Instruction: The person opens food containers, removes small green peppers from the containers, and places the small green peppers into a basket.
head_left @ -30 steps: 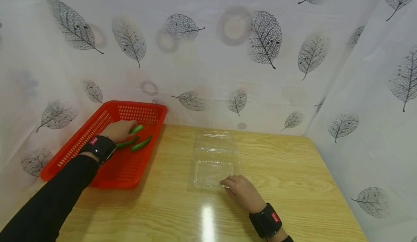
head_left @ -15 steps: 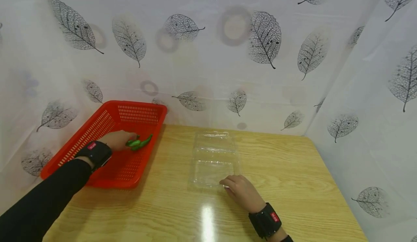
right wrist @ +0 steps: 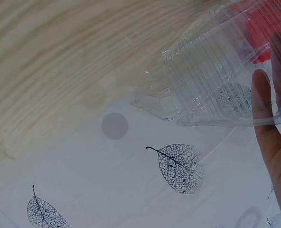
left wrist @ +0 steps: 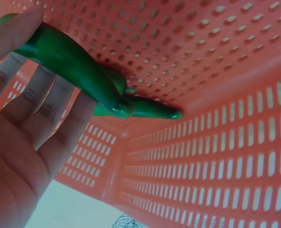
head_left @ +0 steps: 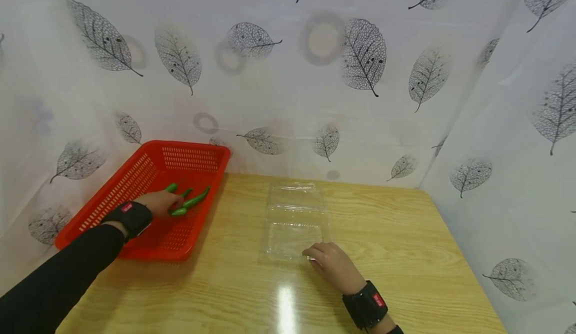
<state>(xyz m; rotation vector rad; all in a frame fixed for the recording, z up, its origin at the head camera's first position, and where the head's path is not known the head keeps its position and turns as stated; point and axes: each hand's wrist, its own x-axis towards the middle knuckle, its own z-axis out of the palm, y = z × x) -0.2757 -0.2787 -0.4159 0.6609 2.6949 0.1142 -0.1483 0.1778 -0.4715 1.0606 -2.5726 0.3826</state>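
My left hand (head_left: 161,204) reaches down into the red plastic basket (head_left: 128,179) on the left of the table. Its thumb and fingers pinch a glossy green chili pepper (left wrist: 69,57) by one end, as the left wrist view shows. More green chilies (head_left: 198,198) lie around the fingertips on the basket floor, partly covered by the hand. Near the table's middle lies a see-through plastic clamshell box (head_left: 294,236), lid folded back away from me. My right hand (head_left: 335,269) grips the front rim of this box, thumb and fingers at its edge.
The basket's slotted side wall (left wrist: 216,156) rises around the left hand. A pale curtain printed with dark leaves (head_left: 288,99) hangs behind the wooden table (head_left: 387,234) and along both sides.
Inside the basket my left hand has come nearer to me, and the chilies by its fingers have shifted. My right hand has stayed at the box's rim.
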